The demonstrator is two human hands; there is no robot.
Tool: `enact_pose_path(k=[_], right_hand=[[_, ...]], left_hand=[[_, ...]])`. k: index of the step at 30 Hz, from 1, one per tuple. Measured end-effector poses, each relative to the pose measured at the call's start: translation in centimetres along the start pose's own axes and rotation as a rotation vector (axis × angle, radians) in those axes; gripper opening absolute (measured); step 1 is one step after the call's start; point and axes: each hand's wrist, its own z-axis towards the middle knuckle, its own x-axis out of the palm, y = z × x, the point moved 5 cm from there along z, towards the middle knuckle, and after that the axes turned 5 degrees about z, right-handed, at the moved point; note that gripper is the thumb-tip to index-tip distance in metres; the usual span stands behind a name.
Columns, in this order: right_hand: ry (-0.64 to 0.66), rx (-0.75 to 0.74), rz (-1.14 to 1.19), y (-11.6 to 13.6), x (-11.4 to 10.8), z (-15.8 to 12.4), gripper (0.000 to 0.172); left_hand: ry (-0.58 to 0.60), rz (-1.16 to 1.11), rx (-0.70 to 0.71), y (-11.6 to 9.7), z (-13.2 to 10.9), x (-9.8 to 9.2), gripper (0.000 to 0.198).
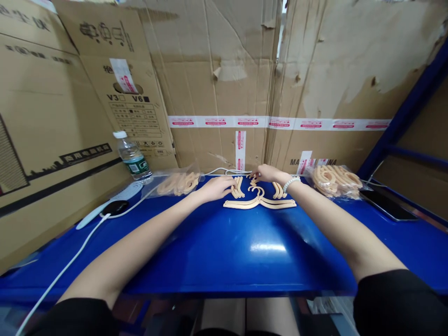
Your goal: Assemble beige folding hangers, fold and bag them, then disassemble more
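Note:
Two beige plastic hangers (241, 204) lie together on the blue table, arms spread wide and hooks pointing away from me. Behind them, short beige hanger arms (239, 188) lie in a small group on the left. Another group of hanger arms (279, 190) lies on the right, beside my right wrist. My left hand (216, 188) reaches to the left group, its fingers closed at the edge of those arms. My right hand (269, 173), with a beaded bracelet, has its fingers closed on a small beige hanger hook (253, 181) at the back; the fingers partly hide it.
Clear bags of beige parts lie at both sides, one left (178, 183) and one right (336, 181). A water bottle (135, 158), a pale brush-like item (122, 193) and a black device with a white cable (115, 207) are left. A phone (388, 204) lies right. Cardboard (224, 84) walls the back.

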Motion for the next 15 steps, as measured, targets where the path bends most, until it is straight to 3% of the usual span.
enact_pose_path(k=[8,15], right_hand=[[0.023,0.019,-0.002,-0.5,1.7,0.5,0.025],[-0.107,0.003,0.182,-0.9,3.1,-0.3,0.029]], left_hand=[[0.078,-0.067,0.009,0.3,-0.3,1.7,0.015],[0.080,-0.095,0.017,0.9,0.2,2.4,0.009]])
